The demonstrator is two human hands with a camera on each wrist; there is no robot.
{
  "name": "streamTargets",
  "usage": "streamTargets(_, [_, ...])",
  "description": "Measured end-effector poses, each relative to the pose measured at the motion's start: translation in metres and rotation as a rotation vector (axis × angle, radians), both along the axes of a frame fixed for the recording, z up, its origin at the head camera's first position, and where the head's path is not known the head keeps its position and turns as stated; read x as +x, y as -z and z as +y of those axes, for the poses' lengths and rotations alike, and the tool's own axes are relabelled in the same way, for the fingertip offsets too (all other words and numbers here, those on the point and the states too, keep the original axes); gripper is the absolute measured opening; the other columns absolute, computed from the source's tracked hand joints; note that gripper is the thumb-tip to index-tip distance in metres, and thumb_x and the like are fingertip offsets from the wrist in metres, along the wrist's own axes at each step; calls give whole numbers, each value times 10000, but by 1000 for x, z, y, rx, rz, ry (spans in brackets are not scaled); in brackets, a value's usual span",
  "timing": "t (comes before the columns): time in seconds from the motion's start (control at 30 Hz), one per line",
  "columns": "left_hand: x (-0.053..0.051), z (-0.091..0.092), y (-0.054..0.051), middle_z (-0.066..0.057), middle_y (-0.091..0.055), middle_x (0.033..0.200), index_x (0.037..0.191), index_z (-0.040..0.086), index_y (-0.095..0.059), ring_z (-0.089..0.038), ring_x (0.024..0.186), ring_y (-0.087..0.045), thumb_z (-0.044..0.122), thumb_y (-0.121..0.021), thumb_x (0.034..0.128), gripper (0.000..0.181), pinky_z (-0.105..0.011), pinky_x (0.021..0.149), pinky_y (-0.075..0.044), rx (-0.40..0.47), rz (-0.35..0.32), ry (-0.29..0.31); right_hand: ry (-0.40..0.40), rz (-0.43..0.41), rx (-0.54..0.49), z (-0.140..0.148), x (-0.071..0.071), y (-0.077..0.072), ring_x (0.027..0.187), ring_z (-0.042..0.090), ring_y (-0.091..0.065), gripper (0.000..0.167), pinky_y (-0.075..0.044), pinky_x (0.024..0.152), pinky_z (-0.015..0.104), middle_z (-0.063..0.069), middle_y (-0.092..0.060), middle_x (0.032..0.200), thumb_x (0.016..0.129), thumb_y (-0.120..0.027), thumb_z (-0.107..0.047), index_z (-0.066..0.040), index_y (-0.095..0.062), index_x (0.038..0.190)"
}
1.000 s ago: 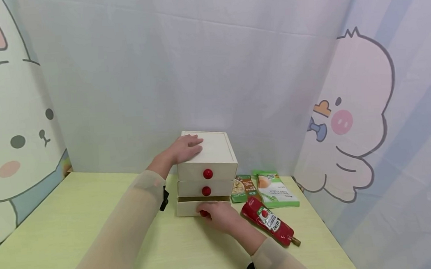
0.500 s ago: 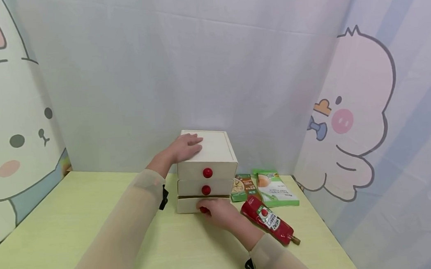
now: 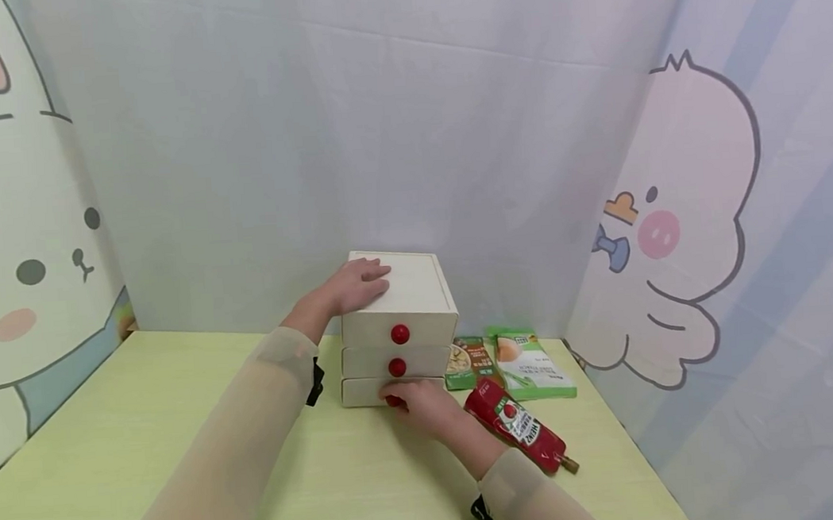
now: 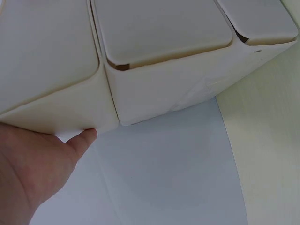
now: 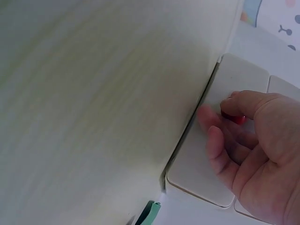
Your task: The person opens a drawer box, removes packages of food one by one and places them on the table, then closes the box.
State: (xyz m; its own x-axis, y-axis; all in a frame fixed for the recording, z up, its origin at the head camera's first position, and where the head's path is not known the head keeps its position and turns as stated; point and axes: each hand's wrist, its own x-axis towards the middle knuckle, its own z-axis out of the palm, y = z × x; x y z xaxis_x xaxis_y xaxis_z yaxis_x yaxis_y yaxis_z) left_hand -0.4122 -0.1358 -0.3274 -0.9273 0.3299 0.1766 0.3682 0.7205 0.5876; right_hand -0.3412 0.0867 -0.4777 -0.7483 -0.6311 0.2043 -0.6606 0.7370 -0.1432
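Observation:
A white cabinet (image 3: 423,283) of three stacked drawers with red knobs stands against the curtain. My left hand (image 3: 354,286) rests on its top at the left edge, fingers laid across the surface. In the left wrist view, the thumb of that hand (image 4: 40,164) lies along the cabinet's side wall. Down at the bottom drawer (image 3: 362,392), my right hand (image 3: 425,406) pinches the red knob, which is partly hidden by the fingers. The right wrist view shows the knob (image 5: 239,119) between thumb and fingers. The bottom drawer's front stands about level with the drawers above.
Right of the cabinet lie a red Heinz ketchup pouch (image 3: 518,427), a green-and-white food packet (image 3: 538,368) and a brown-and-green packet (image 3: 471,360). The pale yellow table (image 3: 148,435) reaches back to a light curtain (image 3: 239,167) printed with cartoon animals.
The bottom drawer has slid back into the cabinet, and the gap above its front has closed. My right hand moved forward with the knob. My left hand stayed on top.

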Motion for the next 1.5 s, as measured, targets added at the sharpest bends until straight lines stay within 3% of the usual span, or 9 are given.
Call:
streamTargets(0.7, [0, 0, 0, -108, -277, 1829, 1685, 161, -461, -370, 1724, -132, 413, -419, 1146, 597, -630, 1387, -118, -7, 10, 7, -5, 5, -29, -1, -2, -2, 880, 88, -641, 245, -638, 932, 290, -16, -821, 1137, 1002, -814, -109, -194, -825, 1232])
streamTargets(1.13, [1, -1, -1, -123, -280, 1826, 1683, 148, -463, -380, 1722, -135, 395, -418, 1141, 597, -628, 1387, -113, -10, 19, 14, 17, 32, 38, -3, -3, -4, 837, 60, -620, 228, -629, 893, 267, -53, -820, 1107, 1006, -815, -149, -242, -814, 1214])
streamTargets(1.5, [-2, -1, 1, -127, -270, 1828, 1689, 145, -451, -389, 1726, -103, 409, -410, 1137, 614, -636, 1388, -88, -8, 26, 11, -21, 20, 86, -1, -3, -7, 818, 72, -571, 275, -582, 834, 241, -45, -797, 1083, 1008, -799, -150, -241, -787, 1267])
